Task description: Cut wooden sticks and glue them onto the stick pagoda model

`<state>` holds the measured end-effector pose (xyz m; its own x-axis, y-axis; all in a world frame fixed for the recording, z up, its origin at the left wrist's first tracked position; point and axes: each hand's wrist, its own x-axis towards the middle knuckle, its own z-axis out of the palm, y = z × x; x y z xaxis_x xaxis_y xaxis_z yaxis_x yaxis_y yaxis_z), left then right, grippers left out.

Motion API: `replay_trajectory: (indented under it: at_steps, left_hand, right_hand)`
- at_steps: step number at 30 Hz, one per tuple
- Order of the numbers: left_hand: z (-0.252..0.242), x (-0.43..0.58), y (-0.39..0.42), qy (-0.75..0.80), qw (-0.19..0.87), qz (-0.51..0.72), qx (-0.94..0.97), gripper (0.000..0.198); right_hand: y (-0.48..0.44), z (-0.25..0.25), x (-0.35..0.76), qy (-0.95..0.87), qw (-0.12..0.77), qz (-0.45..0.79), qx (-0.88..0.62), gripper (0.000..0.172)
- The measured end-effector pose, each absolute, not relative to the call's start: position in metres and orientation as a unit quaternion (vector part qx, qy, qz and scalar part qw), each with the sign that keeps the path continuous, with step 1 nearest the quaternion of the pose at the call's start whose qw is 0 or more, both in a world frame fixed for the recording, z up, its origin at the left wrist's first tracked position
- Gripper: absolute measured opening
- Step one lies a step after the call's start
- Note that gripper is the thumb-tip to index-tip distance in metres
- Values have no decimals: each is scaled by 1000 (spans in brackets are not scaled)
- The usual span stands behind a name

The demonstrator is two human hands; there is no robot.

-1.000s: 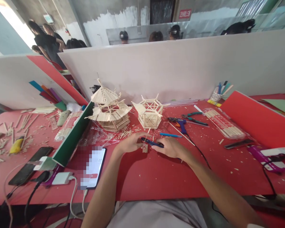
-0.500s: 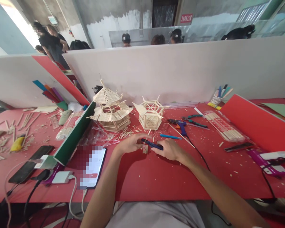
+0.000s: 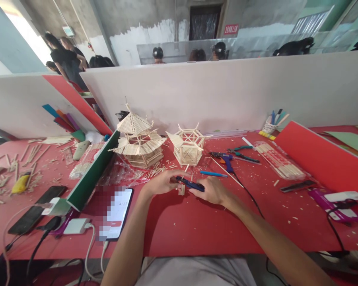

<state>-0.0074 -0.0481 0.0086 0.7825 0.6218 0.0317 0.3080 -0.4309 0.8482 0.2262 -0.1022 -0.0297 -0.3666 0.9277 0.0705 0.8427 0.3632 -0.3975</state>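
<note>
My right hand (image 3: pixel 214 190) is closed around a slim dark blue hand tool (image 3: pixel 192 184), perhaps a utility knife, though its kind is not clear. The tool's far end points left, at the fingers of my left hand (image 3: pixel 164 182). Those fingers are curled in a pinch on a thin wooden stick (image 3: pixel 186 169), whose upper end sticks out above them. Short pale stick pieces (image 3: pixel 181 190) lie on the red tabletop (image 3: pixel 191 230) just below the tool. Beyond my hands stand a two-roofed stick pavilion (image 3: pixel 139 139) and a smaller six-sided stick frame (image 3: pixel 187 143).
A blue pen (image 3: pixel 214 174), a glue gun (image 3: pixel 226 159) with its cord and green-handled pliers (image 3: pixel 244 153) lie to the right. Packed sticks (image 3: pixel 279 161) are further right. A lit phone (image 3: pixel 119 214) and a green board (image 3: pixel 94 174) stand left. A pale partition (image 3: pixel 226 91) closes the back.
The view has tilted up slightly, so everything sits a little lower. The tool has turned slightly in my right hand; both hands stay close together around the same spot.
</note>
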Motion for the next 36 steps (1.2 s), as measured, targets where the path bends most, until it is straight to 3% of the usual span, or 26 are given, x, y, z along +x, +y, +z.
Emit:
replay_trajectory:
  at_steps: [11,19,30,36]
  left_hand:
    - [9,-17,-46,347,458,206,792,41]
    - [-12,-15,-34,428,321,54,843,19]
    - [-10,-14,-38,392,339,15,855,34]
    - [-10,-11,-39,429,268,19,862,37]
  right_hand:
    - [-100,-13,240,-779,118,124,-603,47]
    - [-100,-5,257,-765,97,52,-635,34]
    - [-101,-12,252,-787,10,48,-615,30]
    - [-102,-20,258,-792,-3,48,-609,34]
